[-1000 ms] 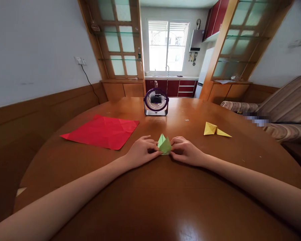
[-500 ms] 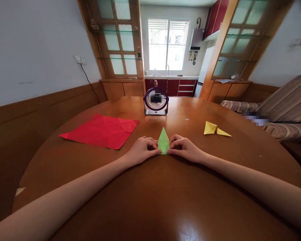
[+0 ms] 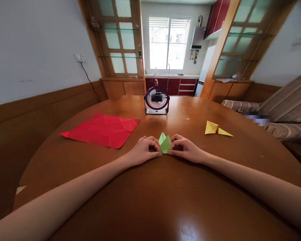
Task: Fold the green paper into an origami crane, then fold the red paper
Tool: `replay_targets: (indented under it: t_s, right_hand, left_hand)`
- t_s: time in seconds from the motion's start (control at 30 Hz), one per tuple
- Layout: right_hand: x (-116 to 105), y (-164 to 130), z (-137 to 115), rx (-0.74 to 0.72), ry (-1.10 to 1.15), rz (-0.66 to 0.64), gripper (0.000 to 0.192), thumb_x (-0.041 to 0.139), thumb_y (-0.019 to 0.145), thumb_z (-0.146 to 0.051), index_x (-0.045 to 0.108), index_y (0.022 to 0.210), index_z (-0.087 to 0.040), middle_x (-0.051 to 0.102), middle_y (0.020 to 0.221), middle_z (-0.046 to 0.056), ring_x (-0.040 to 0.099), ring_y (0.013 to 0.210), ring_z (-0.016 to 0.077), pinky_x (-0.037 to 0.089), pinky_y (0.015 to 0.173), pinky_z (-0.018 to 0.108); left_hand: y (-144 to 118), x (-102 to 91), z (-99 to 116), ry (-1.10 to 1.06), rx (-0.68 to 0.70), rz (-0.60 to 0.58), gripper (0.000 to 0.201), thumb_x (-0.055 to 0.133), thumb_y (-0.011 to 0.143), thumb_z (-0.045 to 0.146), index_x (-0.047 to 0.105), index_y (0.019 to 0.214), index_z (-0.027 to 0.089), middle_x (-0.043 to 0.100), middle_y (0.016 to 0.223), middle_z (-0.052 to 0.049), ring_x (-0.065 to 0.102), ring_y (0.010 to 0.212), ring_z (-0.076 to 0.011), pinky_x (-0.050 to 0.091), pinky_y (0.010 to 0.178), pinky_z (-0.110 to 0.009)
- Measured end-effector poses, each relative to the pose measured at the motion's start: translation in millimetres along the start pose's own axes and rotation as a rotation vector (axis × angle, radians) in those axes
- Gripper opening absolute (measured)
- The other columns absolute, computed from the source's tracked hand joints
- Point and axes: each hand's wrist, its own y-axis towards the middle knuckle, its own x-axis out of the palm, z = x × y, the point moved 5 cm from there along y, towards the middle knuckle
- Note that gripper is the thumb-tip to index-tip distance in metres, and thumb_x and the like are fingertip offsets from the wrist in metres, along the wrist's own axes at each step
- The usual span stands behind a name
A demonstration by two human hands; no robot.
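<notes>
A small green folded paper [image 3: 165, 146] stands on the table in the middle, with two pointed flaps showing, one in front of the other. My left hand [image 3: 147, 149] pinches its left side between thumb and fingers. On the opposite side, my right hand [image 3: 183, 149] grips the lower right edge in the same way. Fingertips partly hide the paper's sides. To the left lies a creased red paper sheet [image 3: 104, 130], spread out flat. A yellow folded paper [image 3: 211, 128] with a thin pointed end rests to the right.
A small purple desk fan [image 3: 157, 98] stands beyond my hands on the round wooden table [image 3: 150, 201]. Tiny scraps lie on the tabletop at right. A striped sofa [image 3: 288, 103] is beside the table's right edge.
The green paper showed a single upright point; now its front flap has come apart from the back one and leans right. Both hands stay at its sides. The view has shifted slightly.
</notes>
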Motion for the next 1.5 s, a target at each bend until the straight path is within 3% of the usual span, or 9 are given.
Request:
replay_targets:
  t_s: [0.3, 0.63, 0.7, 0.83, 0.97, 1.07, 1.17, 1.27, 1.5]
  right_hand:
    - [3, 3, 8, 0.095, -0.123, 0.004, 0.025, 0.059, 0.089, -0.035, 0.060, 0.071, -0.018, 0.055, 0.102, 0.006, 0.050, 0.104, 0.0219, 0.039, 0.098, 0.043]
    - [3, 1, 5, 0.102, -0.282, 0.027, 0.018, 0.059, 0.090, -0.028, 0.059, 0.076, -0.018, 0.055, 0.101, 0.007, 0.050, 0.102, 0.0221, 0.037, 0.097, 0.045]
    - [3, 1, 4, 0.108, -0.302, 0.028, 0.015, 0.059, 0.089, -0.028, 0.058, 0.078, -0.018, 0.055, 0.101, 0.007, 0.050, 0.102, 0.0223, 0.037, 0.097, 0.045]
    - [4, 1, 3, 0.110, -0.329, 0.023, 0.015, 0.059, 0.090, -0.028, 0.058, 0.079, -0.018, 0.054, 0.099, 0.006, 0.049, 0.101, 0.0220, 0.037, 0.096, 0.044]
    - [4, 0, 1, 0.084, -0.342, 0.023, 0.015, 0.057, 0.091, -0.029, 0.057, 0.080, -0.019, 0.053, 0.099, 0.007, 0.049, 0.101, 0.0222, 0.038, 0.096, 0.043]
    - [4, -2, -1, 0.066, -0.349, 0.032, 0.013, 0.057, 0.090, -0.029, 0.055, 0.083, -0.019, 0.053, 0.100, 0.007, 0.049, 0.100, 0.0223, 0.039, 0.095, 0.043]
    - [2, -2, -3, 0.054, -0.345, 0.051, 0.012, 0.058, 0.089, -0.029, 0.053, 0.084, -0.019, 0.054, 0.099, 0.007, 0.050, 0.098, 0.0221, 0.041, 0.093, 0.042]
    - [1, -2, -5, 0.026, -0.336, 0.067, 0.011, 0.059, 0.088, -0.028, 0.052, 0.086, -0.019, 0.057, 0.097, 0.006, 0.051, 0.094, 0.0214, 0.042, 0.089, 0.040]
    - [2, -4, -10, -0.039, -0.331, 0.104, 0.017, 0.058, 0.088, -0.024, 0.053, 0.104, -0.021, 0.056, 0.109, 0.009, 0.052, 0.105, 0.0237, 0.043, 0.097, 0.045]
  left_hand:
    - [1, 0.7, -6, -0.009, -0.088, 0.061, 0.019, 0.071, 0.075, 0.036, 0.070, 0.065, 0.020, 0.064, 0.098, -0.003, 0.059, 0.101, -0.0231, 0.033, 0.106, -0.048]
    - [0, 4.0, -10, 0.053, -0.241, 0.144, 0.020, 0.074, 0.071, 0.036, 0.070, 0.059, 0.021, 0.061, 0.121, -0.007, 0.050, 0.121, -0.0311, 0.008, 0.115, -0.059]
    - [-1, 3.9, -10, 0.053, -0.263, 0.175, 0.022, 0.074, 0.070, 0.038, 0.070, 0.057, 0.021, 0.061, 0.122, -0.007, 0.050, 0.121, -0.0321, 0.012, 0.115, -0.058]
    - [-3, 2.1, -15, 0.057, -0.302, 0.223, 0.025, 0.078, 0.066, 0.041, 0.068, 0.057, 0.019, 0.058, 0.125, -0.011, 0.051, 0.119, -0.0325, 0.035, 0.106, -0.051]
    - [-3, 0.1, -18, 0.064, -0.284, 0.236, 0.027, 0.080, 0.064, 0.042, 0.068, 0.070, 0.018, 0.057, 0.124, -0.012, 0.051, 0.120, -0.0317, 0.038, 0.103, -0.048]
    - [-2, -2.0, -14, 0.040, -0.194, 0.225, 0.043, 0.079, 0.066, 0.038, 0.066, 0.103, 0.020, 0.058, 0.127, -0.011, 0.050, 0.124, -0.0297, 0.031, 0.109, -0.050]
    - [0, 0.0, -9, -0.012, -0.108, 0.115, 0.062, 0.074, 0.073, 0.038, 0.053, 0.130, 0.026, 0.056, 0.137, -0.009, 0.048, 0.129, -0.0282, 0.018, 0.115, -0.055]
    - [3, 2.0, -7, -0.110, -0.030, 0.043, 0.059, 0.063, 0.083, 0.037, 0.046, 0.138, 0.027, 0.058, 0.135, -0.007, 0.051, 0.128, -0.0251, 0.023, 0.114, -0.051]
    - [10, 2.3, -15, -0.149, -0.089, 0.134, 0.056, 0.064, 0.081, 0.029, 0.049, 0.134, 0.020, 0.072, 0.107, -0.006, 0.065, 0.107, -0.0217, 0.041, 0.102, -0.041]
